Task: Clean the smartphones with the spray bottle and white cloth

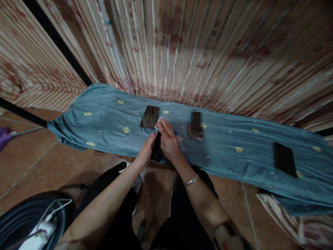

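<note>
1. A flat black phone [156, 147] is being held up on its edge between 2 bare hands, just over the near edge of a long blue-grey cloth with small yellow round patches [109, 121].
2. The phone's left side is being gripped by the left hand [145, 151], with the fingers curled shut around it.
3. The phone's right side is being covered by the right hand [169, 142], and a thin clear film [159, 122] is being pinched at the phone's top by its fingertips.
4. A silver bangle [191, 180] is being worn on the right wrist.
5. A dark shiny phone [150, 117] is lying flat on the cloth, just past the hands.
6. A blurred dark thing [196, 125] is lying to the right of the hands.
7. Another black phone [284, 159] is lying far off to the right on the cloth.
8. A wall of pale striped boards with red print [208, 48] is standing behind the cloth.
</note>
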### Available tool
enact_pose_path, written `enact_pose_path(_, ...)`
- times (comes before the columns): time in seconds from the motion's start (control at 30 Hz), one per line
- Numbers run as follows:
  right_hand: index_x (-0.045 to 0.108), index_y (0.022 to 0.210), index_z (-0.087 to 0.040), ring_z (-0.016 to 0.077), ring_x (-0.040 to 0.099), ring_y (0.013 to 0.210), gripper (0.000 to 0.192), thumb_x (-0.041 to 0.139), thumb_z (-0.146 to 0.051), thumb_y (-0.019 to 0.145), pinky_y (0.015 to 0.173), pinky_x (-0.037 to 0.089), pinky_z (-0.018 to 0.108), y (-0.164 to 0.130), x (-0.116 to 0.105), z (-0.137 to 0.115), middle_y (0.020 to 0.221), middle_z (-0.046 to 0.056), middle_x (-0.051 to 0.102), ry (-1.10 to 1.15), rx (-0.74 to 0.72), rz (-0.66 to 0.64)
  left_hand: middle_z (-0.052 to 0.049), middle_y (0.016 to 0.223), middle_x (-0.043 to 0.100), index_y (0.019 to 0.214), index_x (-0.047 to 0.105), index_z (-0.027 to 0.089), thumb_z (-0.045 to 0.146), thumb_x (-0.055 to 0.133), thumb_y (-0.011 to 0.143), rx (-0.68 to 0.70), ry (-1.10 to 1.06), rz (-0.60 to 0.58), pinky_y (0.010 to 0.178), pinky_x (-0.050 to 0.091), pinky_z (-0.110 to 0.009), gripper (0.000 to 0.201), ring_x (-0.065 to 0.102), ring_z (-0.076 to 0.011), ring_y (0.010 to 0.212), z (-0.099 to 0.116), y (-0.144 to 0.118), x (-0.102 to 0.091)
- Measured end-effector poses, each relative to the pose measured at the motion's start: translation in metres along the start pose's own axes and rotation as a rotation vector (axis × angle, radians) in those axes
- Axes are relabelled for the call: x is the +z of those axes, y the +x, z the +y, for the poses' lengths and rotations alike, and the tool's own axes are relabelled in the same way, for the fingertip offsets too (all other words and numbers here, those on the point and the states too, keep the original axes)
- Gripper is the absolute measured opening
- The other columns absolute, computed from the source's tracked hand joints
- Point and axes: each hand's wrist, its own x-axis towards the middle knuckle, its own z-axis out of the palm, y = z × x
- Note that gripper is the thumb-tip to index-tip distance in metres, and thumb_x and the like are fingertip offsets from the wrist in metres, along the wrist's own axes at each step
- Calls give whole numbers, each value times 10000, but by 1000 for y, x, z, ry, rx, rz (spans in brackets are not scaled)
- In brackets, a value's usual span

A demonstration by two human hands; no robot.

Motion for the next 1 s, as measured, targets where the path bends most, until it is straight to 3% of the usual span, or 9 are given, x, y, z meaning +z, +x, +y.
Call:
enact_pose_path(0.13, 388, 1514, -168, 184, 344, 1486, 581, 296, -84, 947, 1223, 353, 422, 2, -1, 3, 1565, 115, 424, 8, 61, -16, -82, 1251, 719, 1088, 754, 162, 391, 728, 814, -6, -7, 21, 1187, 326, -309, 358, 465, -215, 1404, 2, 0, 1)
enact_pose_path(0.27, 351, 1532, -146, 183, 345, 1486, 602, 305, -78, 936, 1235, 329, 413, 2, 0, 6, 1562, 116, 431, -9, 122, -20, -78, 1225, 732, 1060, 756, 162, 304, 701, 838, -22, -37, 66, 1165, 360, -310, 269, 498, -219, 1379, 7, 1, 3)
enact_pose_path(0.4, 408, 1492, -102, 188, 381, 1467, 541, 294, -109, 963, 1228, 334, 414, 0, 2, 10, 1524, 154, 473, 6, 178, 19, -79, 1174, 750, 1024, 749, 145, 267, 640, 882, -43, -55, 95, 1121, 412, -310, 217, 594, -213, 1276, 12, 0, 6)
enact_pose_path(0.6, 505, 1426, -153, 219, 496, 1388, 469, 336, -187, 989, 1190, 388, 447, -2, 4, 13, 1476, 144, 534, 55, 218, 68, -84, 1001, 785, 974, 748, 132, 309, 591, 913, -93, -96, 115, 1008, 513, -322, 244, 708, -226, 1066, 18, 0, 6)
enact_pose_path(0.87, 595, 1336, -156, 199, 621, 1250, 422, 379, -182, 974, 1107, 487, 387, -5, 5, 8, 1328, 134, 660, 56, 173, 62, -61, 896, 791, 1081, 729, 132, 328, 547, 939, -105, -143, 143, 926, 558, -320, 303, 741, -212, 921, 27, 5, 4)
enact_pose_path(1.0, 590, 1338, -138, 198, 608, 1268, 425, 364, -188, 981, 1114, 477, 372, -4, 5, 12, 1340, 141, 651, 48, 164, 54, -46, 837, 786, 1044, 736, 134, 296, 495, 968, -112, -161, 170, 936, 550, -311, 300, 742, -197, 893, 27, 4, 5)
